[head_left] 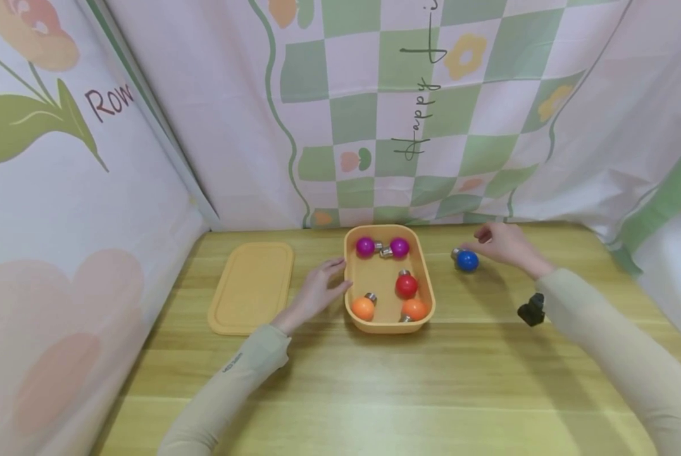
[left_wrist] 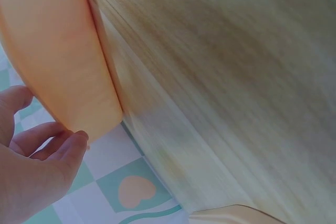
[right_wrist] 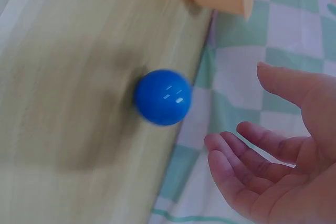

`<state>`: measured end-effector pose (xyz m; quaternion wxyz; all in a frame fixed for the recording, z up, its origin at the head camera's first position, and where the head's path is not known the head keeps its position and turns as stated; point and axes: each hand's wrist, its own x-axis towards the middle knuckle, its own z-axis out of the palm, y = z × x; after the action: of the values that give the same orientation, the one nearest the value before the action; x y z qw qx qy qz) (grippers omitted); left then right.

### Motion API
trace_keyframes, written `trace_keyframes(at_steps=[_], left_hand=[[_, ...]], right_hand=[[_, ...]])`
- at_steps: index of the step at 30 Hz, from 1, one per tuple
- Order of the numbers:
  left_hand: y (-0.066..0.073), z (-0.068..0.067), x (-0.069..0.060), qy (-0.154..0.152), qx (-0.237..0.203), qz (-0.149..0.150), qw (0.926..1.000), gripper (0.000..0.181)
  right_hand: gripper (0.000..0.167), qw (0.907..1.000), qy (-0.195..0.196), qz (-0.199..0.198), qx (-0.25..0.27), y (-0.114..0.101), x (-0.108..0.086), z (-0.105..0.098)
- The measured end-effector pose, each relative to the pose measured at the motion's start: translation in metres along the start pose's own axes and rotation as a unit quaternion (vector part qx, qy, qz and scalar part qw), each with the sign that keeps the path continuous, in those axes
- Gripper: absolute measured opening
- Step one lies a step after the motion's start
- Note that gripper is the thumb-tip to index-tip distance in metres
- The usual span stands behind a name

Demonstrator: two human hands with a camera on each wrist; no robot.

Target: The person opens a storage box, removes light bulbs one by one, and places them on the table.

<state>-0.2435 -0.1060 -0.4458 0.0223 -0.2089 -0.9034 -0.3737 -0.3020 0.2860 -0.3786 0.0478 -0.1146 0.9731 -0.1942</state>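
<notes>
The blue bulb (head_left: 468,261) lies on the table (head_left: 346,392) right of the tray (head_left: 369,278), and the right hand (head_left: 507,244), loosely parted and empty beside it, might send it rolling with a careless brush, while the left hand (head_left: 316,289), fingers relaxed, only touches the tray

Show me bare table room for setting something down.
The pale wooden table is bare on the near side of the rectangular orange box; a smaller patch separates box and round blue bulb. Crowded: the box's near-right corner, with a round red bulb and round orange bulb.
</notes>
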Motion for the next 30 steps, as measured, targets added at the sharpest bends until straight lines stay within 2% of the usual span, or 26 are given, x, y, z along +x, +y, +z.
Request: trace_keyframes(at_steps=[6,11,17,23,30], left_hand=[[0.0,-0.001,-0.001,0.004,-0.002,-0.003,1.0,0.054],[0.0,-0.001,-0.002,0.004,0.0,-0.001,1.0,0.053],[-0.001,-0.001,-0.001,0.008,-0.003,0.009,0.9999,0.052],[-0.002,-0.001,-0.001,0.011,-0.004,0.011,0.9999,0.052],[-0.001,0.0,-0.001,0.008,0.001,0.012,0.9999,0.052]], right_hand=[[0.065,0.9997,-0.014,-0.022,0.004,-0.029,-0.003,-0.006],[0.053,0.9981,-0.009,-0.061,0.004,-0.05,-0.004,-0.002],[0.046,0.9955,-0.009,-0.094,0.001,-0.076,-0.005,0.006],[0.037,0.9905,-0.005,-0.137,0.011,-0.093,-0.005,0.015],[0.033,0.9882,-0.022,-0.151,0.013,-0.109,-0.005,0.025]])
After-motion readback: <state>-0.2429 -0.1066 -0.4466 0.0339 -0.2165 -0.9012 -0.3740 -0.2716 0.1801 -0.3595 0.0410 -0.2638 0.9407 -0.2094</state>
